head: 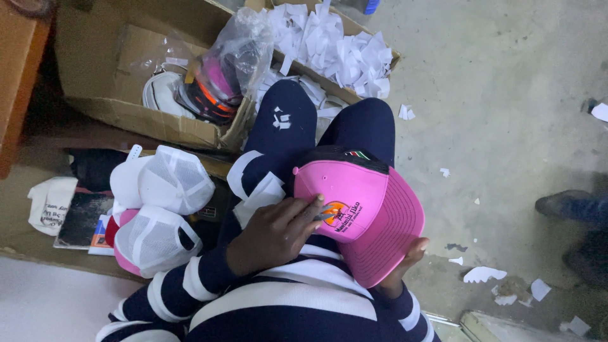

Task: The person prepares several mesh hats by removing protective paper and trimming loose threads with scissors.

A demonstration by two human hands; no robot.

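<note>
pink cap held on the lap, left hand working at its front emblem

a pink baseball cap [367,212] rests on the person's lap, across dark navy trousers, its crown toward the knees and its brim pointing back toward the body and to the right. the cap's long axis runs on a slant from the dark band at the upper left down to the brim edge at the lower right.

the left hand [275,234] lies just to the left of the cap, its fingers curled and drawn together, the fingertips touching the front panel right at the orange printed emblem [334,212]. something small and thin seems pinched there, but it is too small to tell what. the right hand [411,253] is mostly hidden under the brim; only fingers curling up round the brim's lower edge show, gripping it from beneath. the left hand is the nearer one to the emblem; the right only steadies the cap.

a white paper scrap [263,193] lies on the thigh just beside the left hand. to the left on the floor sit white mesh caps [168,183] in a stack, near a cardboard box [107,95] with a plastic bag of caps [228,69]. white paper offcuts [335,44] fill another box beyond the knees, and bits are scattered over the concrete floor [506,95].
</note>
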